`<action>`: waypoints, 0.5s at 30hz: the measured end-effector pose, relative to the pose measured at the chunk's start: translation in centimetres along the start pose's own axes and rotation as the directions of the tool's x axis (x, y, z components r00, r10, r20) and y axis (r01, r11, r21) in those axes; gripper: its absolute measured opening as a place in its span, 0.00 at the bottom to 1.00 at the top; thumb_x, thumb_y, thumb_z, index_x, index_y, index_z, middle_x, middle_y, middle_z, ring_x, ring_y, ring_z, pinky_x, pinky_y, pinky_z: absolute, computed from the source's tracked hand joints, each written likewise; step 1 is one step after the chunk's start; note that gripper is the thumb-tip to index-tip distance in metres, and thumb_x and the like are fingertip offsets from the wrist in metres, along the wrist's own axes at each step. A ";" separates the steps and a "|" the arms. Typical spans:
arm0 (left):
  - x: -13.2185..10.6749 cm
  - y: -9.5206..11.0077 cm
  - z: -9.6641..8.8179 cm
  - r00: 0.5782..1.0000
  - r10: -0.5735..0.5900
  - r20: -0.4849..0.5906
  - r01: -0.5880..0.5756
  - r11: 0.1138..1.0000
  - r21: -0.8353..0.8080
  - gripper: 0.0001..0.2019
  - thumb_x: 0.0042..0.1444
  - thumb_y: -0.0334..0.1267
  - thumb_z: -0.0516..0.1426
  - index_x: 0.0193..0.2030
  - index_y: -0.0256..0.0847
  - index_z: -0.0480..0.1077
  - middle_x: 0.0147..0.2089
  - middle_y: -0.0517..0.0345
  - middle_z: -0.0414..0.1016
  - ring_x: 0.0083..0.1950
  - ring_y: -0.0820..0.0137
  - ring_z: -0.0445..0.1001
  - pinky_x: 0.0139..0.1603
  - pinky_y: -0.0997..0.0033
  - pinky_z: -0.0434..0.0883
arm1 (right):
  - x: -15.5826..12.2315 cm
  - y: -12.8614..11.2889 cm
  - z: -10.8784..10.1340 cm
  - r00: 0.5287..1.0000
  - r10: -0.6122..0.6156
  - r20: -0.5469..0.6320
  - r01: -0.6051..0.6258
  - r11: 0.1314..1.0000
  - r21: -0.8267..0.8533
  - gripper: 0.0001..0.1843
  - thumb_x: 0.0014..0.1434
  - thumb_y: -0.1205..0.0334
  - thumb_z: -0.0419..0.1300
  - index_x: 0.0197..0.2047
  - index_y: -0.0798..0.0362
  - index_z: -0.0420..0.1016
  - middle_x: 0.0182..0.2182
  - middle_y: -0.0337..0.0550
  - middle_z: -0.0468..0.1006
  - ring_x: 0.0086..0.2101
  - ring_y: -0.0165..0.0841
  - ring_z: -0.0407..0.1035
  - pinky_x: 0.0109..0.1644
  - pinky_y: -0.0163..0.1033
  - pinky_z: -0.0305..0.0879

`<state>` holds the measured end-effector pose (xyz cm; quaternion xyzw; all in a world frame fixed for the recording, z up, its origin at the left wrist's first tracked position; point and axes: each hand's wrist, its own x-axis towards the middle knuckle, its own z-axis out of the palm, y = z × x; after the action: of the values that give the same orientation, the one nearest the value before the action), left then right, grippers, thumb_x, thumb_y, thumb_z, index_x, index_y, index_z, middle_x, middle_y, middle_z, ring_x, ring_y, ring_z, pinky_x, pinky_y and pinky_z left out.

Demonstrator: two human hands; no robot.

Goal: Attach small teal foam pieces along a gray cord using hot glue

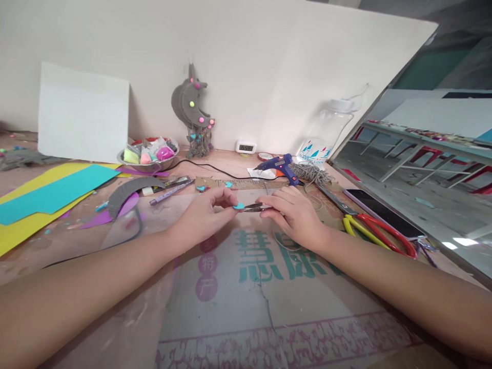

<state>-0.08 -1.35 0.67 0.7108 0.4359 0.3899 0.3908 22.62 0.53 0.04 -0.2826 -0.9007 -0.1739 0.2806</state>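
Note:
Above the covered work surface, my left hand point(207, 214) pinches a small turquoise foam-like piece point(239, 206) between thumb and fingertips. My right hand point(298, 218) is closed around a pair of small scissors point(254, 207); their handles are hidden in the fingers. The pointed blades face left and meet or nearly touch the piece's right edge. Just beyond my left hand lie two small turquoise cut-outs, one heart-shaped point(200, 188) and another point(228, 184) beside it.
A blue glue gun point(282, 166), grey yarn point(313, 173), large red-and-yellow-handled scissors point(378, 230) and a phone point(384, 212) lie right. Turquoise sheet point(61, 195), grey curved piece point(128, 193) and a bowl point(149, 165) of soft coloured lumps are left. A moon ornament point(192, 105) hangs behind.

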 end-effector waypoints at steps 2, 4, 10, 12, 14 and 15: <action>0.0 0.0 0.0 1.000 -0.005 0.003 0.005 1.000 -0.003 0.03 0.49 0.33 0.53 0.32 0.41 0.65 0.34 0.61 0.72 0.38 0.72 0.71 0.39 0.73 0.67 | 0.0 -0.1 -0.1 1.000 0.007 0.008 -0.007 1.000 -0.003 0.14 0.63 0.56 0.52 0.42 0.56 0.73 0.27 0.43 0.72 0.29 0.33 0.60 0.35 0.39 0.53; 0.0 0.0 0.1 1.000 -0.005 0.007 0.005 1.000 -0.013 0.02 0.49 0.33 0.53 0.32 0.41 0.65 0.34 0.61 0.72 0.38 0.71 0.71 0.39 0.73 0.68 | 0.0 -0.1 -0.1 1.000 0.015 0.020 -0.015 1.000 -0.004 0.14 0.63 0.56 0.51 0.42 0.56 0.73 0.27 0.43 0.72 0.29 0.33 0.60 0.35 0.39 0.53; 0.0 -0.1 0.1 1.000 -0.008 0.009 0.008 1.000 -0.026 0.03 0.49 0.32 0.53 0.31 0.41 0.65 0.34 0.61 0.72 0.38 0.71 0.72 0.39 0.73 0.68 | 0.0 0.0 -0.1 0.999 0.026 0.036 -0.026 1.000 -0.002 0.14 0.64 0.56 0.51 0.42 0.55 0.73 0.27 0.43 0.72 0.29 0.33 0.61 0.35 0.39 0.52; -0.1 0.0 0.1 1.000 -0.009 0.009 0.009 1.000 -0.021 0.03 0.49 0.31 0.53 0.32 0.41 0.65 0.34 0.61 0.72 0.39 0.71 0.72 0.40 0.73 0.68 | 0.0 0.0 0.0 0.999 0.023 0.037 -0.023 1.000 -0.003 0.14 0.63 0.56 0.52 0.42 0.55 0.73 0.27 0.43 0.72 0.30 0.33 0.61 0.35 0.39 0.52; -0.1 0.0 0.1 1.000 -0.008 0.010 0.008 1.000 -0.027 0.03 0.49 0.31 0.53 0.32 0.41 0.65 0.34 0.62 0.72 0.39 0.71 0.72 0.41 0.73 0.68 | 0.0 0.1 0.0 0.999 0.018 0.037 -0.018 1.000 -0.003 0.13 0.63 0.56 0.52 0.42 0.55 0.73 0.27 0.43 0.73 0.30 0.33 0.61 0.35 0.39 0.52; -0.1 0.0 0.1 1.000 -0.009 0.014 0.010 0.999 -0.035 0.03 0.49 0.31 0.53 0.32 0.41 0.65 0.34 0.61 0.72 0.40 0.71 0.73 0.41 0.72 0.68 | 0.0 0.1 0.0 0.999 0.018 0.037 -0.018 1.000 -0.003 0.13 0.63 0.56 0.53 0.42 0.56 0.73 0.27 0.43 0.73 0.30 0.33 0.61 0.35 0.39 0.52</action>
<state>-0.03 -1.42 0.60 0.7044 0.4297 0.3907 0.4081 22.68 0.62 0.01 -0.2942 -0.9030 -0.1673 0.2648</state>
